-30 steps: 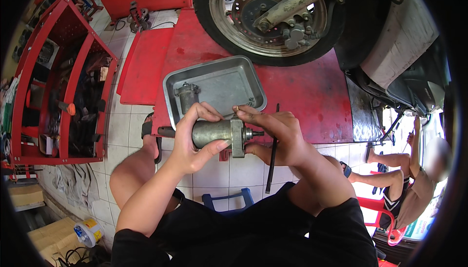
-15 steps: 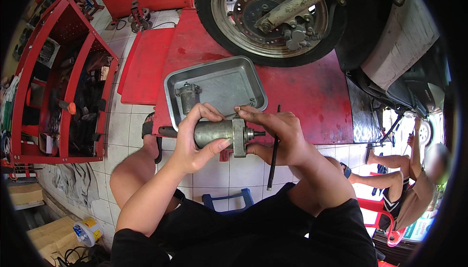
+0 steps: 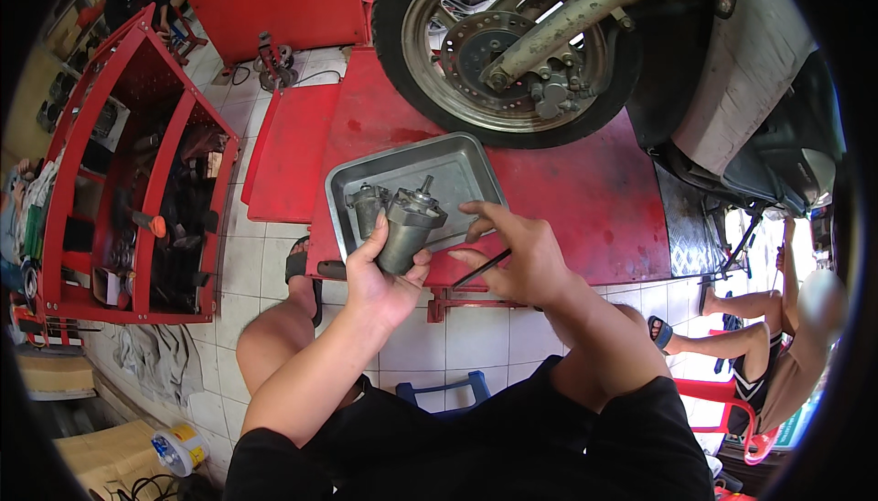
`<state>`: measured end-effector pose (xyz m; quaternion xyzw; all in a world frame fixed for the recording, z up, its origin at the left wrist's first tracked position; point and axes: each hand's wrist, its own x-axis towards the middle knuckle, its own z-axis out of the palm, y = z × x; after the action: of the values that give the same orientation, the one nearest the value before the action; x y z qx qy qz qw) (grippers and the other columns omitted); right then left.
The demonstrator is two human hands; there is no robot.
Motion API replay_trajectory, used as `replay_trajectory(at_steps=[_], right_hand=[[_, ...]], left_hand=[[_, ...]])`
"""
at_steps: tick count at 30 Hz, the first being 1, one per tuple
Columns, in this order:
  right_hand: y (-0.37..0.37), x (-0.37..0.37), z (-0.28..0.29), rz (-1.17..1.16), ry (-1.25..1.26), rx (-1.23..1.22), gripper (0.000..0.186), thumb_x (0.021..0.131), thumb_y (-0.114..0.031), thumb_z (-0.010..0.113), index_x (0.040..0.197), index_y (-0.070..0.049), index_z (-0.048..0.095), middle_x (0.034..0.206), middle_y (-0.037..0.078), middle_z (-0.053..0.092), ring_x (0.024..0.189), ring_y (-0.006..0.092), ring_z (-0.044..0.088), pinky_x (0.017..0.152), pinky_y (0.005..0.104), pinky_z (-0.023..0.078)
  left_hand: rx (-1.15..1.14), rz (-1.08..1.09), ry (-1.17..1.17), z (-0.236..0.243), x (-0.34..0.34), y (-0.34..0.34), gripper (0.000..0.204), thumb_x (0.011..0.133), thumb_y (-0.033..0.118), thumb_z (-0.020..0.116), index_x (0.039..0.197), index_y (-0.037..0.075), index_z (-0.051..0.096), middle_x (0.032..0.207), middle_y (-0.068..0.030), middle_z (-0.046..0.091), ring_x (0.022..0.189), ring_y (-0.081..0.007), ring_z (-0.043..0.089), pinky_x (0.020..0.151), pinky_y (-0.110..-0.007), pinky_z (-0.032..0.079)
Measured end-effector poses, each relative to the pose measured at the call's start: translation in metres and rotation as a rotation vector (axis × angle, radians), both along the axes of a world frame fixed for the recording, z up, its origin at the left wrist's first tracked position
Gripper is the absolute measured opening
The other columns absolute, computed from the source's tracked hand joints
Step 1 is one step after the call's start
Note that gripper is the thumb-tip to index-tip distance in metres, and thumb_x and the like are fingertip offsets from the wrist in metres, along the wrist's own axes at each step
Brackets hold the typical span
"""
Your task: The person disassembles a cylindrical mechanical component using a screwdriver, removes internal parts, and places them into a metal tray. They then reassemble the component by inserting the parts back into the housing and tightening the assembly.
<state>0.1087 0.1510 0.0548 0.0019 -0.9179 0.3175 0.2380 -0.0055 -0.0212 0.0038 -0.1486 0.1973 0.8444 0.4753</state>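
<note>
Gripping one grey metal cylindrical motor: left hand fingers wrapped; right hand fingers spread, thin black rod held; one dull steel tray beneath.

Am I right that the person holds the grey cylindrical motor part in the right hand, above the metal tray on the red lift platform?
Not quite: the head view shows the grey cylindrical motor part in the left hand, above the metal tray on the red lift platform.
</note>
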Motion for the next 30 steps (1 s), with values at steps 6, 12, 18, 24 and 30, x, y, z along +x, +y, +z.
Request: replay_trajectory(at_steps=[6, 12, 18, 24, 30], right_hand=[[0.000, -0.002, 0.003, -0.009, -0.010, 0.045, 0.043, 0.078, -0.022, 0.082, 0.113, -0.007, 0.063, 0.076, 0.005, 0.063, 0.059, 0.0236, 0.064, 0.051, 0.0347, 0.049], [0.011, 0.001, 0.008, 0.155, 0.148, 0.203, 0.042, 0.073, -0.028, 0.084, 0.105, -0.008, 0.065, 0.080, 0.004, 0.062, 0.056, 0.0215, 0.060, 0.050, 0.0335, 0.047], [0.019, 0.002, 0.014, 0.340, 0.443, 0.401, 0.035, 0.077, -0.030, 0.078, 0.100, -0.005, 0.067, 0.073, 0.001, 0.054, 0.054, 0.0157, 0.056, 0.047, 0.0308, 0.043], [0.007, 0.014, 0.023, 0.305, 0.355, 0.708, 0.026, 0.081, -0.027, 0.072, 0.092, -0.005, 0.065, 0.070, -0.001, 0.051, 0.054, 0.0125, 0.055, 0.046, 0.0291, 0.042], [0.009, 0.009, 0.014, 0.345, 0.174, 0.644, 0.026, 0.084, -0.028, 0.072, 0.085, -0.005, 0.060, 0.068, 0.002, 0.051, 0.053, 0.0158, 0.058, 0.047, 0.0300, 0.044]], left_hand=[[-0.047, -0.050, -0.087, 0.002, 0.011, 0.000, 0.046, 0.099, 0.044, 0.045, 0.122, 0.006, 0.057, 0.113, -0.0161, 0.062, 0.083, -0.0292, 0.058, 0.069, -0.037, 0.046], [0.178, -0.111, -0.202, -0.006, 0.024, 0.000, 0.054, 0.097, 0.043, 0.037, 0.129, 0.003, 0.056, 0.126, -0.0173, 0.061, 0.112, -0.0375, 0.056, 0.096, -0.050, 0.043], [0.505, -0.399, -0.141, -0.008, 0.033, 0.001, 0.067, 0.096, 0.065, 0.038, 0.128, 0.010, 0.059, 0.126, -0.0135, 0.062, 0.117, -0.0343, 0.056, 0.101, -0.051, 0.039], [0.138, -0.553, -0.064, -0.020, 0.043, 0.002, 0.063, 0.100, 0.062, 0.023, 0.121, 0.015, 0.060, 0.115, -0.0100, 0.065, 0.106, -0.0304, 0.062, 0.090, -0.048, 0.047], [-0.107, -0.635, 0.187, -0.036, 0.040, 0.003, 0.074, 0.101, 0.068, 0.016, 0.128, 0.011, 0.055, 0.116, -0.0122, 0.064, 0.105, -0.0272, 0.064, 0.085, -0.043, 0.051]])
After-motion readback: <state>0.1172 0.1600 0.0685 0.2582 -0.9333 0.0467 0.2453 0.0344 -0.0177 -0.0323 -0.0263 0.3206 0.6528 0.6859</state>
